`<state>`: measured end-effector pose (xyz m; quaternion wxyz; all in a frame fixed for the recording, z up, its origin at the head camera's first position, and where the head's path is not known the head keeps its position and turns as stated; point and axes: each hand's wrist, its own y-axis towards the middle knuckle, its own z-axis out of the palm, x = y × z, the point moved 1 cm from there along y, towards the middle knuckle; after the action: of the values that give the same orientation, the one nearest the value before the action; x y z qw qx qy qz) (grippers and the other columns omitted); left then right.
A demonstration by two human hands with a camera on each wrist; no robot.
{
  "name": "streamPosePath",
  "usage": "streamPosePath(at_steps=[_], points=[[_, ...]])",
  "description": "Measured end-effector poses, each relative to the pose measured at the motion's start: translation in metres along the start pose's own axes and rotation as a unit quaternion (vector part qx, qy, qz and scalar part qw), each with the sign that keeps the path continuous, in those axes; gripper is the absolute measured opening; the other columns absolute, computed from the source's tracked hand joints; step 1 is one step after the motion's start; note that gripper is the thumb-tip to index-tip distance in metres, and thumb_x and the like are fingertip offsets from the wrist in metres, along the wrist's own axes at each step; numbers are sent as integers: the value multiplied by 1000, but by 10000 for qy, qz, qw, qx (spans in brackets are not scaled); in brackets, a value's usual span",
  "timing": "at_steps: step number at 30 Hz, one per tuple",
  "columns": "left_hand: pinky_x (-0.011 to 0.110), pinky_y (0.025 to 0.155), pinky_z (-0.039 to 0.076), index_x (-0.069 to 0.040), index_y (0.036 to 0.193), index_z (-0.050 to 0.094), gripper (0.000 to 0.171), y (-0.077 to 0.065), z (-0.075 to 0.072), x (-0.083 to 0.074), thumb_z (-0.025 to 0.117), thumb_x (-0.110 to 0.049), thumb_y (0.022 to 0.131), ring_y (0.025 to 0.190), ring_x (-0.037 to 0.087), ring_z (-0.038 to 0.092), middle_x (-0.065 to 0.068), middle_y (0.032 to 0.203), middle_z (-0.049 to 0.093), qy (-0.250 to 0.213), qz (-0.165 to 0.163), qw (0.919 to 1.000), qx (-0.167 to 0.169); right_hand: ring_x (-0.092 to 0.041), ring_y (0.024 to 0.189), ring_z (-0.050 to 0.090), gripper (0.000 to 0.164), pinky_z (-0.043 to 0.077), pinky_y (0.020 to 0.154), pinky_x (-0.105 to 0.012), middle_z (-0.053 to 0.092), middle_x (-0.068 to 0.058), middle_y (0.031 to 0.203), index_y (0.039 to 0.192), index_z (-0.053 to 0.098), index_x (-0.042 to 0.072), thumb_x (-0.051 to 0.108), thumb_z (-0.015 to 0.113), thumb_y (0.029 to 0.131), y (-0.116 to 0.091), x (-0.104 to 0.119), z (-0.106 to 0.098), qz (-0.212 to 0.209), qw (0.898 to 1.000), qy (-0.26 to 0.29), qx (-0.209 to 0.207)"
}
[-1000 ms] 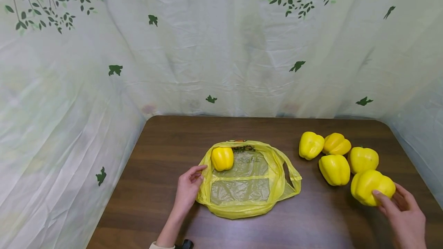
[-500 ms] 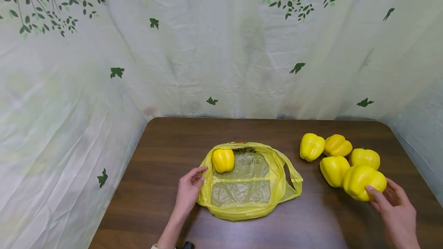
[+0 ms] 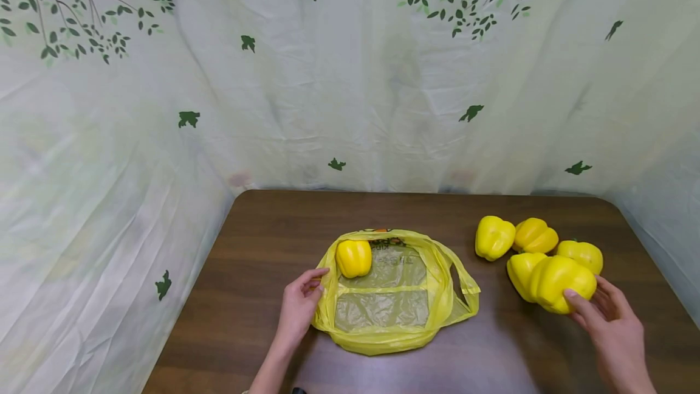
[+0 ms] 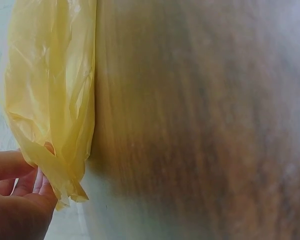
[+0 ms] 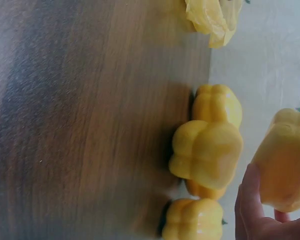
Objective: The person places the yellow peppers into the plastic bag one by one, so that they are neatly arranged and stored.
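A yellow bell pepper (image 3: 566, 284) is gripped by my right hand (image 3: 612, 324), thumb on its near side. In the right wrist view this pepper (image 5: 287, 160) hangs off the tabletop, clear of the others. My left hand (image 3: 297, 306) pinches the left edge of a yellow plastic bag (image 3: 377, 342), which lies with its mouth spread wide. From the left wrist, thumb and fingers show around the gathered film of the bag (image 4: 50, 90). Inside the bag, at its back left, sits another bell pepper (image 3: 353, 259).
Several more yellow bell peppers lie at the right: a far left one (image 3: 494, 238), one beside it (image 3: 536, 236), one at the right (image 3: 582, 254) and one partly hidden (image 3: 522, 271). The brown table (image 3: 262, 224) ends at a leaf-printed cloth backdrop (image 3: 372, 102).
My right hand has carried its pepper leftward, now overlapping a lying pepper. The left hand keeps its place at the bag's edge. The head view has tilted up slightly.
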<state>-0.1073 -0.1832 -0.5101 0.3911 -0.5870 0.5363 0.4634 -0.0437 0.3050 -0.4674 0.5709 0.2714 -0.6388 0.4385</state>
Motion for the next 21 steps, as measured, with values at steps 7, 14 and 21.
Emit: streamPosePath(at_steps=[7, 14, 21], points=[[24, 79, 49, 3, 114, 70, 35, -1, 2, 2, 56, 19, 86, 97, 31, 61, 18, 116, 66, -133, -25, 9999, 41, 7, 94, 52, 81, 52, 66, -16, 43, -6, 130, 156, 23, 13, 21, 71, 91, 1, 3, 6, 15, 9992, -337, 208], [24, 79, 50, 0, 111, 71, 36, -2, 2, 1, 57, 19, 85, 94, 29, 62, 16, 113, 67, -198, 79, 9998, -16, 8, 91, 52, 76, 51, 68, -14, 37, -18, 137, 154, 28, 15, 26, 69, 92, 3, 5, 14, -290, 9909, -1214, 515], [24, 78, 50, 0, 112, 71, 35, -1, 1, 2, 57, 18, 85, 95, 28, 62, 16, 114, 67, -174, 71, 9998, 20, -8, 110, 54, 73, 48, 70, -10, 35, -23, 149, 155, 28, 17, 36, 64, 95, 3, 9, 25, -650, 9650, -2420, 778]])
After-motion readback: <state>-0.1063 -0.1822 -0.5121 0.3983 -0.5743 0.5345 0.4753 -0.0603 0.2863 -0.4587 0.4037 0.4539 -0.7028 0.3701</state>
